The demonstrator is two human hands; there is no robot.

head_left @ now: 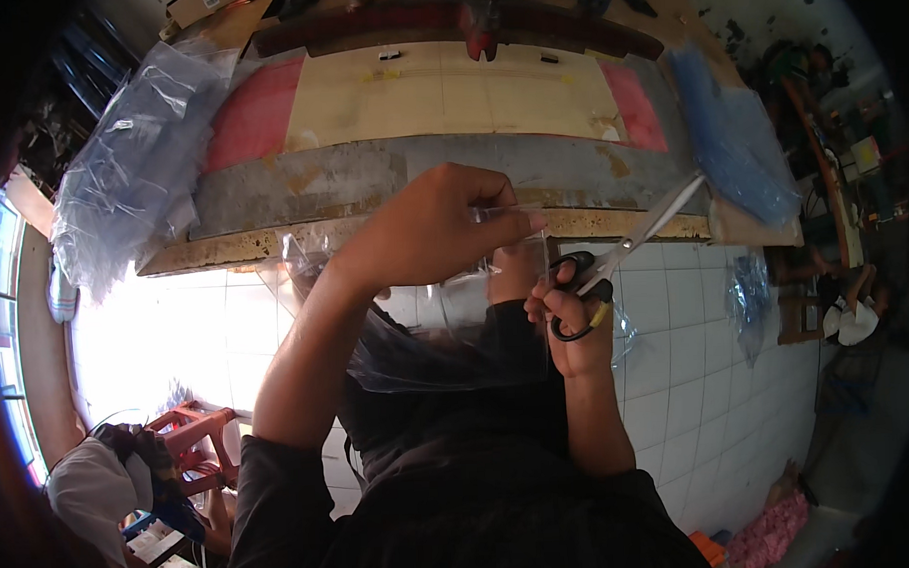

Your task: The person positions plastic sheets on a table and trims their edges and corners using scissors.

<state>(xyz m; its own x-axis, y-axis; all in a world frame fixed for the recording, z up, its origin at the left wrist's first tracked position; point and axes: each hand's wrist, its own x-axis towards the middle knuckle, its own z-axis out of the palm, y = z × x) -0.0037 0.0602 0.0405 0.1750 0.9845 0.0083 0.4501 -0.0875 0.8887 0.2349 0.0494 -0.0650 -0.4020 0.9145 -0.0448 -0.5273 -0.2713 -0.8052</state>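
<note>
My left hand (437, 224) pinches the upper edge of a clear plastic piece (447, 349), thumb against fingers. The plastic hangs loosely in front of my body, below the near edge of the workbench, and my dark clothing shows through it. Just to the right, my right hand (566, 315) grips a pair of scissors (641, 233) by the black handles, with fingers through the loops. Their silver blades point away to the far right, apart from the plastic. Part of my left hand's grip is hidden behind the hand itself.
Ahead lies the grey workbench (361, 177) with a yellow board (388, 101) and a red metal bar behind it. Clear plastic sheets (134, 145) pile up at left; bluish ones (735, 149) lie at right. A red stool (194, 433) and another person (101, 487) are lower left.
</note>
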